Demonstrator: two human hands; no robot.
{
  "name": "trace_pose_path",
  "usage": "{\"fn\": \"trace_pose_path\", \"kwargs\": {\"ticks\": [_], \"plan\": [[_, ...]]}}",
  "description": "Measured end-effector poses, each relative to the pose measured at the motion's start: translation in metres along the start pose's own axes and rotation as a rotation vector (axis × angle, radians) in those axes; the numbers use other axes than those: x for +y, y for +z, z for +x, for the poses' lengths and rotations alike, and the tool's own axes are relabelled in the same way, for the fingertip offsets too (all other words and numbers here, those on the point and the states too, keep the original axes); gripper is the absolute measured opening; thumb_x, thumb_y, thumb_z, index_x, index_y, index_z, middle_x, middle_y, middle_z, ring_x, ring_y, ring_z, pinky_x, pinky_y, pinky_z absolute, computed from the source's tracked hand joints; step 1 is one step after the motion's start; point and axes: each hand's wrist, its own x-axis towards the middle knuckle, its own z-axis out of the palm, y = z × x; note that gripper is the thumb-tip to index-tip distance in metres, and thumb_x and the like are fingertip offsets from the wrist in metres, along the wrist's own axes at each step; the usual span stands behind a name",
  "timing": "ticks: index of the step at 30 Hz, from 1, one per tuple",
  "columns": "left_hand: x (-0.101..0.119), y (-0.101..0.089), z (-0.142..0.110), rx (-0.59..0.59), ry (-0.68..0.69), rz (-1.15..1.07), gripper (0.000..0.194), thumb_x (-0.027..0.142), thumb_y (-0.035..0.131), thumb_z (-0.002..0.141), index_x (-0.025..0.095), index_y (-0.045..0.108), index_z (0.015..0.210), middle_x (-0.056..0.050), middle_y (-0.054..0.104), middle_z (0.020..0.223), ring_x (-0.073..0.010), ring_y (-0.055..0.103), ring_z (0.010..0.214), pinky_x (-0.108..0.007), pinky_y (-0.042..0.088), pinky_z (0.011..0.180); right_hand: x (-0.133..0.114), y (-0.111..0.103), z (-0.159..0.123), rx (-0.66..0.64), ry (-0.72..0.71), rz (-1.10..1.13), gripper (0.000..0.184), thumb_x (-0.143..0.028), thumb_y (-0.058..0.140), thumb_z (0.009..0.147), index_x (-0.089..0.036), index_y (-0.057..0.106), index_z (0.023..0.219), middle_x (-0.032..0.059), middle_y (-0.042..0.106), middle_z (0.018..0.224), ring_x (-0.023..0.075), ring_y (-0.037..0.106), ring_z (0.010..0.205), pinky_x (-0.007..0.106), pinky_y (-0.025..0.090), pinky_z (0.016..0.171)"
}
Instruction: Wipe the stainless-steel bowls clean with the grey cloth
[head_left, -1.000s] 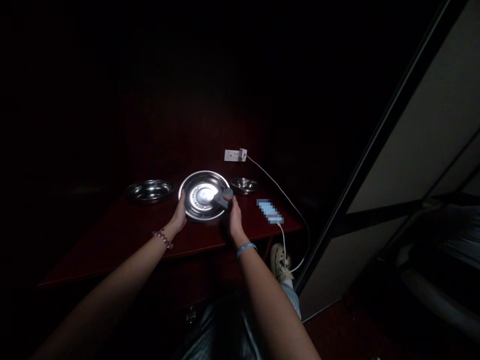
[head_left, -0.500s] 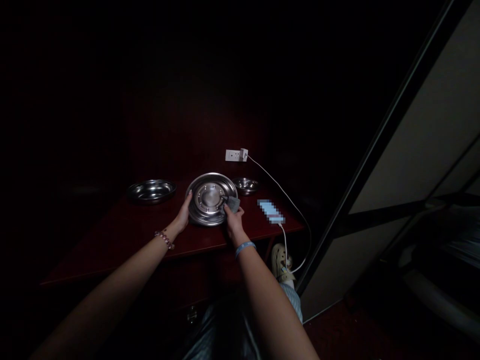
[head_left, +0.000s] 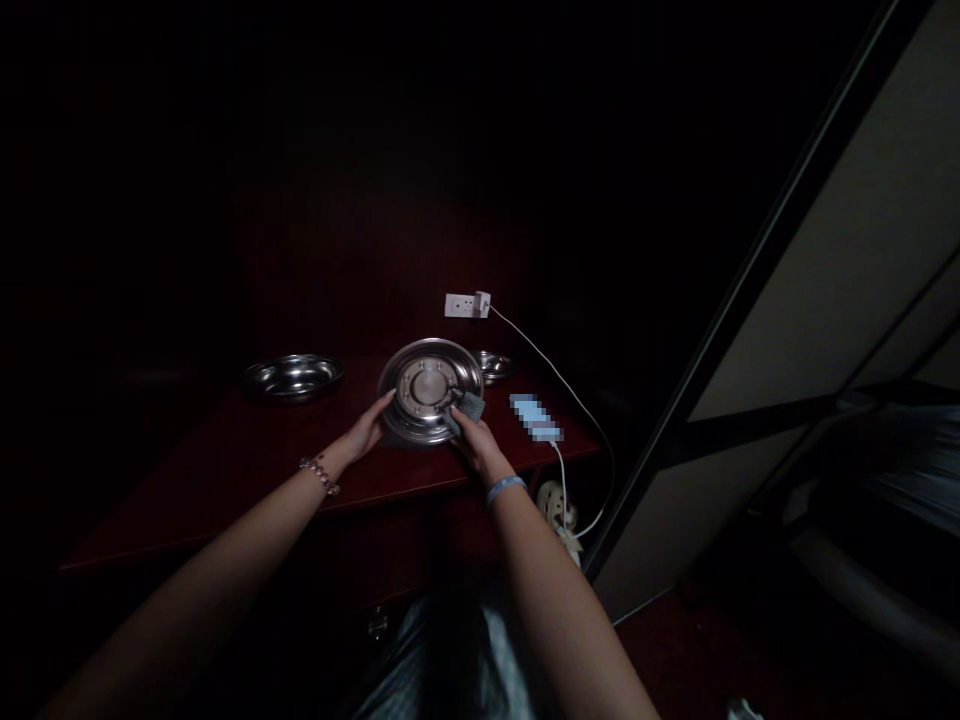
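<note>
A round, shiny metal plate (head_left: 429,382) with a ring of small marks around its centre is held tilted up above the red-brown table (head_left: 330,470). My left hand (head_left: 368,425) grips its left edge, thumb on the near face. At the lower right of the plate is my right hand (head_left: 475,438), closed on a folded grey cloth (head_left: 471,405) that touches the rim. The fingers behind the plate are hidden.
A metal dish (head_left: 292,377) stands at the table's left, and a smaller metal bowl (head_left: 493,367) sits partly behind the plate. To the right lies a phone (head_left: 535,417) on a white cable (head_left: 564,490) running to a wall socket (head_left: 459,306). A clog (head_left: 553,505) shows below the table edge.
The plate has shifted slightly right and up in the view, with both hands still on it. My right hand and the cloth stay at its lower right. The surroundings have slid a little left.
</note>
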Motion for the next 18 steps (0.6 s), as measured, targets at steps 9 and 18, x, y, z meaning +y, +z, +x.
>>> {"fn": "trace_pose_path", "kwargs": {"ticks": [9,18], "plan": [[-0.009,-0.007,-0.001,-0.206,-0.155,0.211,0.047,0.052,0.086,0.067,0.016,0.081,0.098,-0.018,0.079,0.121,-0.0400,0.058,0.139,-0.054,0.037,0.124,0.011,0.035,-0.009,0.040,0.127,0.196,0.010,-0.026,0.071,0.093,-0.020,0.070,0.100,0.0053,0.079,0.104,0.0184,0.074,0.108,0.031,0.061,0.090],[-0.004,-0.003,0.002,-0.033,-0.098,0.212,0.034,0.024,0.089,0.058,0.017,0.081,0.091,-0.012,0.083,0.108,-0.0339,0.073,0.117,-0.050,0.049,0.114,0.010,0.038,-0.013,0.020,0.016,0.132,0.017,-0.037,0.075,0.091,-0.022,0.073,0.100,0.0021,0.080,0.100,0.0174,0.075,0.100,0.033,0.060,0.089]]}}
